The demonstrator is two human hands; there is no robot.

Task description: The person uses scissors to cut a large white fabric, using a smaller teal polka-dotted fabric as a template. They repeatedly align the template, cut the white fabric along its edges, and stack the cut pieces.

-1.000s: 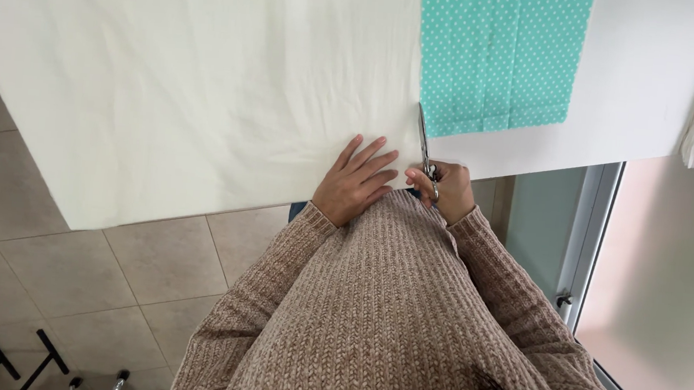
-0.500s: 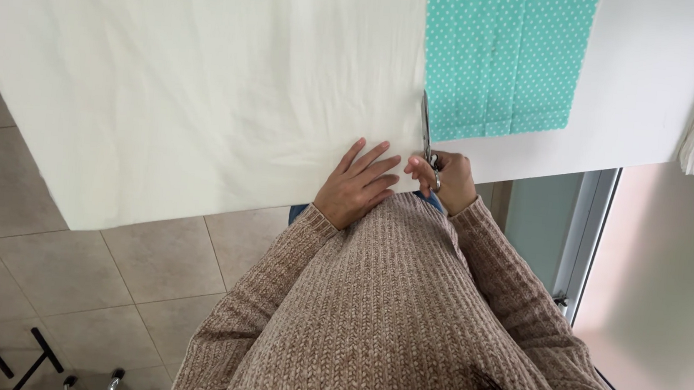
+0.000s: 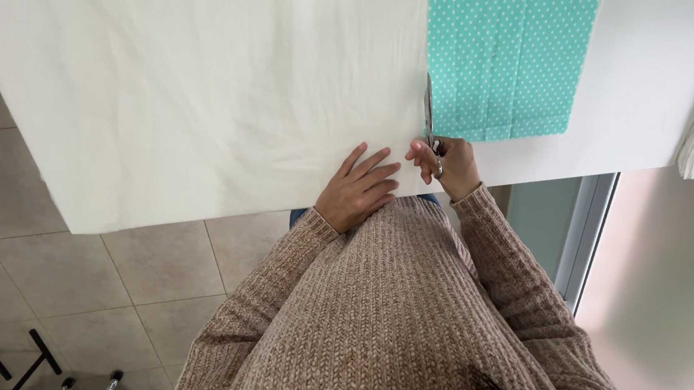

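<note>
While our left hand (image 3: 360,189) is lying flat with fingers spread on the cream fabric (image 3: 206,82) draped over the table edge, our right hand (image 3: 448,164) is gripping the scissors (image 3: 430,119). We judge the cloth light, limp, prone to sliding; pressing beside the blades steadies it.

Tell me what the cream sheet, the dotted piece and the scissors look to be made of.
Cream sheet: soft matte woven cloth, probably cotton; it creases and drapes over the table edge. Dotted piece: thin teal cloth printed with white dots, showing fold lines. Scissors, in the right hand: blades shine like polished metal.
</note>
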